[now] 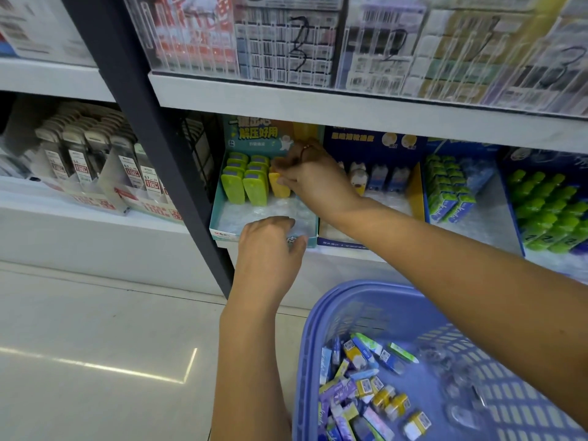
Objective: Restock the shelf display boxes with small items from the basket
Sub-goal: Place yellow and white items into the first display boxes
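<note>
Many items are still lying in the basket [318,313] below the teal display box [219,198], whose front is bare; we are pinching a yellow item [277,186] into its back row with our right hand [313,176], our left hand [270,240] curled loosely over its front lip.

The basket [318,316] sits on the floor before the shelf [366,113]; above it, display boxes [219,198] stand side by side, items [366,386] lying inside the basket.

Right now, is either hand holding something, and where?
The right hand pinches the yellow item by its top. The left hand grips the teal box's front edge.
</note>
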{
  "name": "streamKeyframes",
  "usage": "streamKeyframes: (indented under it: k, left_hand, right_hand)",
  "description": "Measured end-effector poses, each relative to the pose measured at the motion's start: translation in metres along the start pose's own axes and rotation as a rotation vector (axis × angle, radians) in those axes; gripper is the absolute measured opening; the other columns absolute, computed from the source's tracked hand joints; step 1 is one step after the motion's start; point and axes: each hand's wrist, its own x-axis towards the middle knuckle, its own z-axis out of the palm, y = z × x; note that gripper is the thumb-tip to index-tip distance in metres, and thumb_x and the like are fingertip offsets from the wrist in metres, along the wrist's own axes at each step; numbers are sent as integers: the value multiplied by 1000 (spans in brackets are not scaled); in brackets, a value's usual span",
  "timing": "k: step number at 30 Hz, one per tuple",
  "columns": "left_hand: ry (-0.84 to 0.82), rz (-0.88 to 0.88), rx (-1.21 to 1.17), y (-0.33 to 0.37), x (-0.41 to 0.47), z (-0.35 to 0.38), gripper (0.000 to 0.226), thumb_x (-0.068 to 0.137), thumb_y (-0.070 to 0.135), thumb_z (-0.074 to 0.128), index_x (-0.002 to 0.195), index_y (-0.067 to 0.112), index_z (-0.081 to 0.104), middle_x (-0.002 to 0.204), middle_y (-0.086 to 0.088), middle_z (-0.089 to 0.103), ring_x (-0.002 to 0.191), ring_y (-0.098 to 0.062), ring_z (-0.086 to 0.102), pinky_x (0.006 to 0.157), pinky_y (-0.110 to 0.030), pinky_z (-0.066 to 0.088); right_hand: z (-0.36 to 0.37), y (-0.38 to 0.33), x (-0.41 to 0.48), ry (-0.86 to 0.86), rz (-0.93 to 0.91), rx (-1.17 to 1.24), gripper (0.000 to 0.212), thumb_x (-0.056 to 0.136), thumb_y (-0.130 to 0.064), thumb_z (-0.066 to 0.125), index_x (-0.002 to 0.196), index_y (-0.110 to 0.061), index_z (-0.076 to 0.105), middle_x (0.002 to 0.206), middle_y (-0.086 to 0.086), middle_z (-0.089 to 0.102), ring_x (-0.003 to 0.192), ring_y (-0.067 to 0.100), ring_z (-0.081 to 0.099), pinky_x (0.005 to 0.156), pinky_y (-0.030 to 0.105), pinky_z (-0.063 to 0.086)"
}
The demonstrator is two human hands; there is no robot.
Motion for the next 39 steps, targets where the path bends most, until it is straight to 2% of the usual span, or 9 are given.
streamKeyframes:
  k: [3, 6, 10, 15, 18, 21, 24, 30, 39]
  left_hand:
    - [-22, 6, 14, 1, 1, -1, 32, 91, 24, 57, 115, 5, 63, 113, -10, 66, 107, -28, 56, 96, -36, 39]
    - [-60, -8, 13, 4, 0, -5, 31, 92, 22, 55, 113, 1, 64, 115, -15, 65, 108, -30, 56, 97, -34, 39]
    - [12, -32, -73, 19, -11, -16, 31, 94, 21, 53, 121, 8, 61, 124, -8, 61, 113, -24, 53, 84, -22, 36]
    - [-51, 68, -133, 54, -22, -20, 23, 93, 28, 54, 79, 18, 70, 65, 1, 62, 59, -13, 52, 51, -26, 35]
    - [-374, 67, -46, 82, -31, 19, 22, 88, 22, 56, 74, 12, 70, 76, -11, 69, 75, -26, 64, 60, -31, 46]
    - [-781, 95, 132, 107, -66, 86, 22, 86, 15, 57, 93, -2, 68, 97, -23, 66, 96, -35, 62, 77, -39, 49]
    - [-1143, 225, 268, 116, -121, 145, 23, 85, 15, 61, 102, 1, 67, 106, -21, 67, 99, -33, 64, 71, -32, 47]
    - [-1429, 268, 516, 81, -177, 213, 37, 81, 11, 69, 115, 3, 61, 116, -22, 61, 106, -34, 60, 83, -39, 49]
    - [-1449, 269, 638, 62, -184, 236, 56, 74, 14, 77, 123, 1, 54, 113, -21, 62, 106, -35, 59, 94, -54, 41]
  right_hand:
    - [5, 0, -6, 116, -25, -111, 29, 88, -25, 59, 114, -12, 60, 121, 4, 49, 113, 18, 42, 79, 21, 26]
    - [1, -1, -11, 52, -122, -467, 38, 94, -34, 47, 127, -18, 54, 141, 9, 42, 128, 29, 32, 91, 36, 26]
    - [-17, -7, -27, -53, -104, -418, 44, 95, -36, 44, 138, -25, 42, 153, 4, 25, 133, 31, 24, 100, 40, 27]
    - [-48, 23, -138, 42, 7, -152, 33, 90, -21, 54, 121, -13, 56, 116, 13, 54, 98, 31, 56, 79, 37, 47]
    - [-45, 63, -226, -379, 265, -161, 28, 89, -20, 55, 117, -16, 58, 108, 8, 61, 99, 27, 59, 81, 31, 43]
    - [-24, 89, -300, -863, 398, -108, 31, 87, -18, 58, 118, -15, 61, 113, 6, 65, 107, 22, 58, 88, 27, 42]
    - [4, 101, -349, -1150, 410, 2, 39, 84, -10, 63, 122, -8, 60, 120, 13, 63, 103, 24, 59, 85, 29, 45]
    - [56, 102, -386, -1440, 280, 12, 41, 86, -6, 59, 126, 3, 52, 125, 23, 57, 110, 35, 55, 94, 38, 40]
    - [78, 102, -394, -1408, 258, -78, 39, 87, -20, 64, 118, 2, 59, 120, 21, 60, 107, 33, 57, 91, 36, 43]
